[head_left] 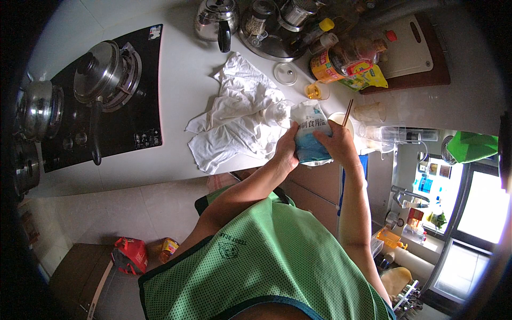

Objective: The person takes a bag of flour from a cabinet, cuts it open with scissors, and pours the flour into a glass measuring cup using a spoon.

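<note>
Both my hands hold a white and blue plastic bag of salt (313,138) upright over the counter's front edge. My left hand (287,145) grips its left side, and my right hand (338,144) its right side. A clear glass jar with white contents (277,113) stands on a crumpled white cloth (236,116), close to the bag's left side. Behind the bag are a small glass of yellow liquid (314,91) and a round glass lid (285,73). Partly hidden by my right hand is a white bowl (340,118), with wooden chopsticks (348,113) by it.
A lidded pan (100,76) sits on the black gas hob (150,100) at the left. Along the back stand a glass kettle (216,24), a round tray (276,54) with jars, large bottles (328,66) and cutting boards (412,60). Clear plastic containers (380,134) lie to the right.
</note>
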The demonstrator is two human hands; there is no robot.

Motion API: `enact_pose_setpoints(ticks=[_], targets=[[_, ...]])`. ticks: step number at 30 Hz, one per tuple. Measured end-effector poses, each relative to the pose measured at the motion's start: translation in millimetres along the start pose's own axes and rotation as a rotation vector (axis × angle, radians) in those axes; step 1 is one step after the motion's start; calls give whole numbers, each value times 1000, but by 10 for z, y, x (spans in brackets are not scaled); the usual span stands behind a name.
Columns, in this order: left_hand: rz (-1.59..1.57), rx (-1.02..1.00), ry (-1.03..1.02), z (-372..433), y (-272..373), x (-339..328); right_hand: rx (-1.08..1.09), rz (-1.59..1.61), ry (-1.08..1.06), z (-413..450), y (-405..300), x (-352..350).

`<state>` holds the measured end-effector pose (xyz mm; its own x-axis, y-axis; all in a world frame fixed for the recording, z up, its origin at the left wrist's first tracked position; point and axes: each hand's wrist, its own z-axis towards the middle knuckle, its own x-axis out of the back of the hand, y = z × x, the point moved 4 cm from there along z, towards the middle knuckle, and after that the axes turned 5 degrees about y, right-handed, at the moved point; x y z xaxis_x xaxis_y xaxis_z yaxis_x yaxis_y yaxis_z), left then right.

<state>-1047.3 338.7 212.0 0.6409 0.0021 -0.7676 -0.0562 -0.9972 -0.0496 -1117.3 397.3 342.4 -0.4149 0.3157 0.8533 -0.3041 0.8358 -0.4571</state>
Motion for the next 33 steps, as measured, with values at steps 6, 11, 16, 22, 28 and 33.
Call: enact_pose_setpoints(ticks=[6, 11, 16, 22, 28, 33], targets=[[4, -38, 12, -14, -15, 13, -15, 4, -40, 3, 4, -8], [-13, 36, 28, 17, 11, -1, -4, -36, -27, 13, 2, -42], [-40, 32, -14, -56, 40, -56, -8, 12, -27, -9, -54, -2], [-59, 1, -90, -42, 46, -68, -11, -18, -14, -22, -80, 35], [-36, -15, -80, -13, 5, -2, -21, 7, -18, -16, -45, 18], [-39, -58, -74, -62, 37, -27, -29, 29, -24, -20, -45, 9]])
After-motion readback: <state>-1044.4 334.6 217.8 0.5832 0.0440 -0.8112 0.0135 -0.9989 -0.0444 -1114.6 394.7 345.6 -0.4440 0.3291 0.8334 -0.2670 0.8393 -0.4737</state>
